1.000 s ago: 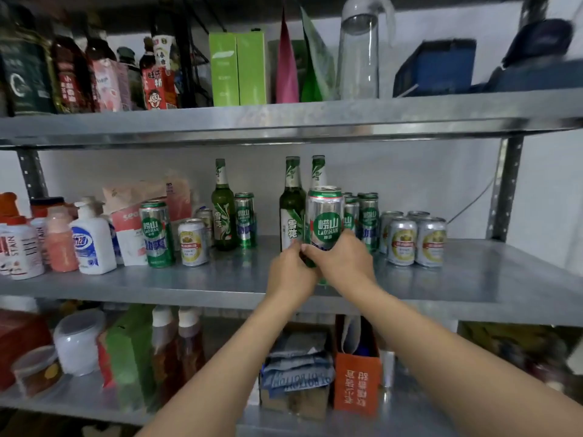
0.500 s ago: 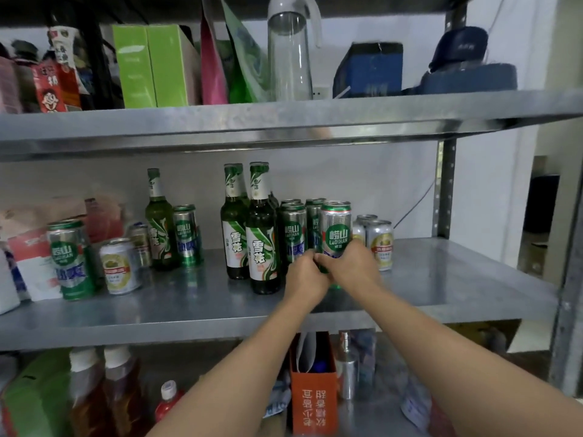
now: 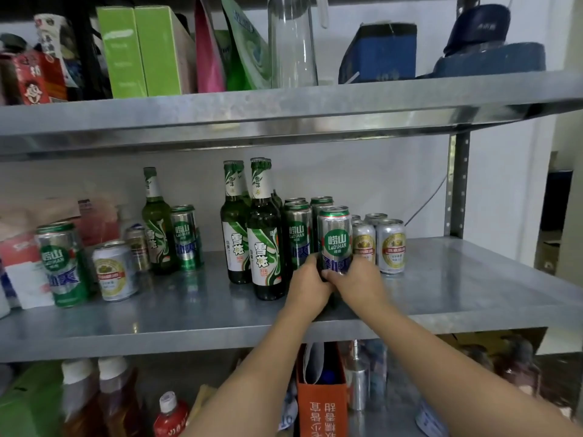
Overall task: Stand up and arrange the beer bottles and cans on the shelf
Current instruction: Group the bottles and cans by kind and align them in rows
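Gripping the lower half of a tall green-and-silver Laoshan can (image 3: 334, 239), both hands close around it from opposite sides: the left hand (image 3: 307, 290) wraps its left flank and the right hand (image 3: 359, 283) its right, fingers meeting across the front. The can stands upright on the middle metal shelf (image 3: 457, 288), near the front of a cluster of drinks. Just left of it stand 2 dark green beer bottles (image 3: 266, 244) with white labels, upright and touching each other, and more tall green cans (image 3: 297, 234) sit directly behind and left of the held can. To its right, 2 short silver-and-gold cans (image 3: 390, 246) stand side by side, with further can tops visible behind them. Well apart on the left part of the same shelf are a lighter green bottle (image 3: 156, 225), a tall green can (image 3: 186, 238) just beside it, a short silver can (image 3: 114, 271) and another tall Laoshan can (image 3: 61, 264) nearer the front edge. The upper shelf (image 3: 284, 111) carries 2 green boxes (image 3: 142, 52), a clear glass jar (image 3: 291, 42) and a blue box (image 3: 380, 53). Below, an orange paper bag (image 3: 321, 408) stands between the forearms.
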